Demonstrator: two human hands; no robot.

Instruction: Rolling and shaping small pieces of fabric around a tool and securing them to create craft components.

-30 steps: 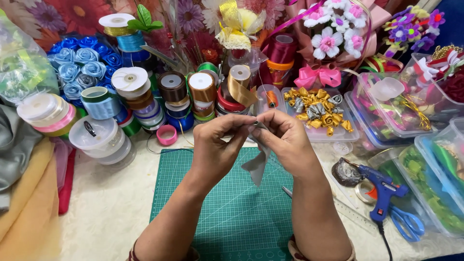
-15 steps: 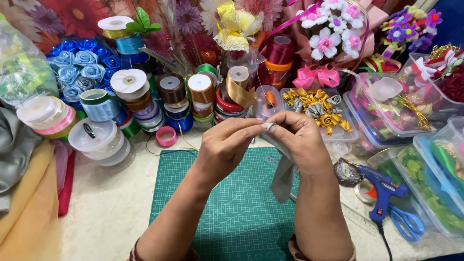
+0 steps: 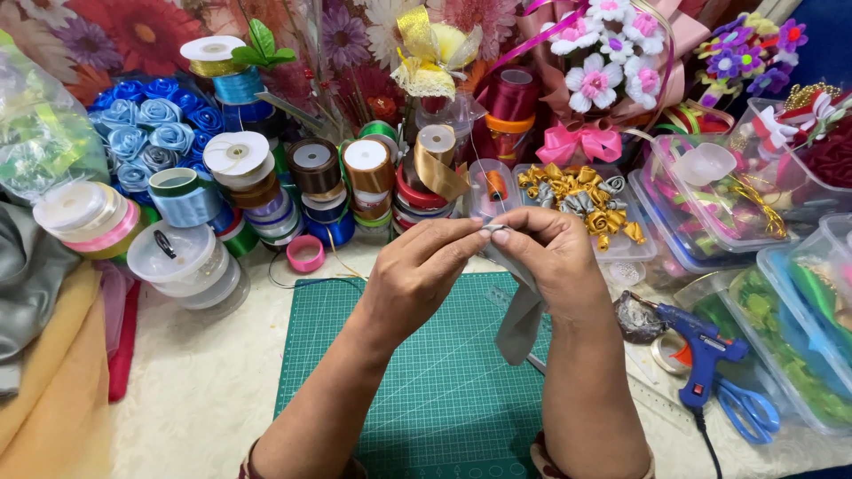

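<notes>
Above the green cutting mat [image 3: 426,372], both hands meet: the left hand [image 3: 417,275] and right hand [image 3: 555,257] pinch the top of a grey ribbon [image 3: 519,324] with closed fingers. Its long axis hangs straight down beneath the right hand.

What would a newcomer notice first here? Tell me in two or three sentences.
At the centre, the left hand and right hand pinch a grey ribbon above a green cutting mat. Behind them stand stacked ribbon spools, with blue fabric roses at the far left. A blue glue gun lies at the right.
</notes>
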